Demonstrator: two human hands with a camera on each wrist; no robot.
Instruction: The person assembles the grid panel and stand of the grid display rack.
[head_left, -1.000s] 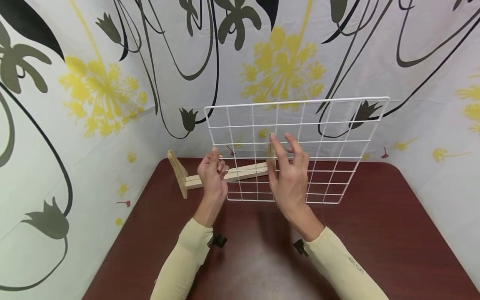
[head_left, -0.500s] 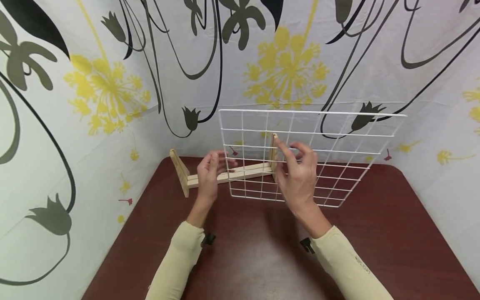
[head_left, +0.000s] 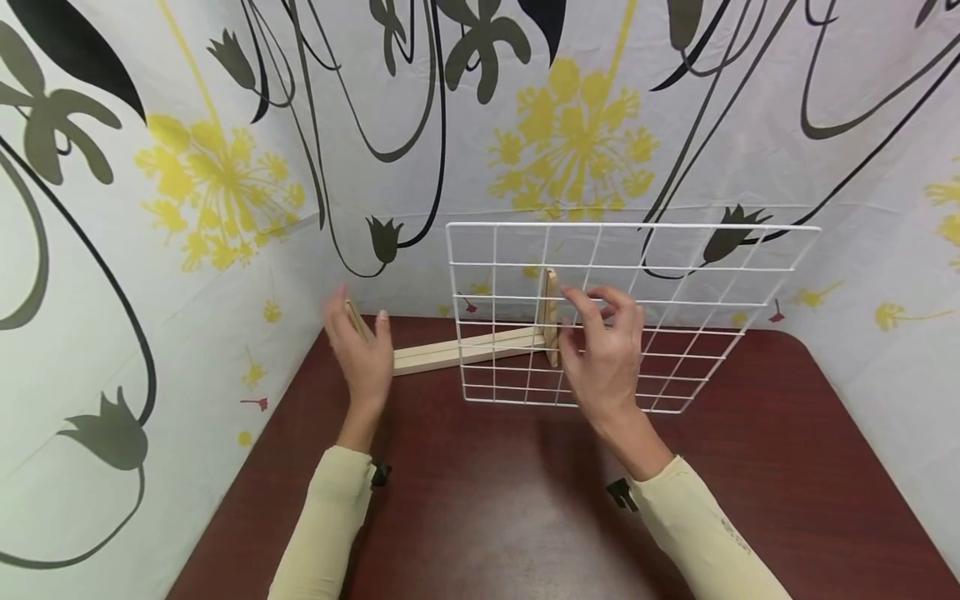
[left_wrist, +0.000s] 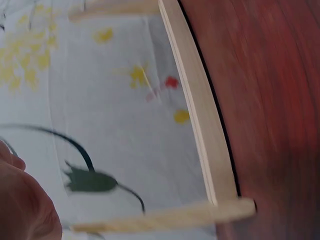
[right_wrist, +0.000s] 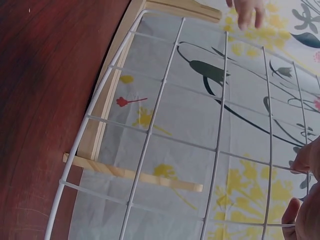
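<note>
My right hand (head_left: 603, 354) holds a white wire grid panel (head_left: 630, 224) up over the table, its fingers curled at the wires. In the right wrist view, a fingertip and thumb (right_wrist: 305, 157) sit against the wires (right_wrist: 268, 117). My left hand (head_left: 360, 354) holds nothing; its fingers are spread beside the left upright (head_left: 358, 321) of a wooden stand (head_left: 431, 357). The right wrist view shows those left fingers (right_wrist: 247, 12) near that upright's tip, apparently apart from it. The stand's right upright (head_left: 551, 317) shows through the grid.
The stand rests on a dark red-brown table (head_left: 480, 500) near its back edge. Behind and at both sides hangs a white cloth (head_left: 247, 208) with flower prints.
My left hand has let go of the grid's left edge and moved left to the stand's left upright. The grid has shifted right and tilted slightly, still in my right hand.
</note>
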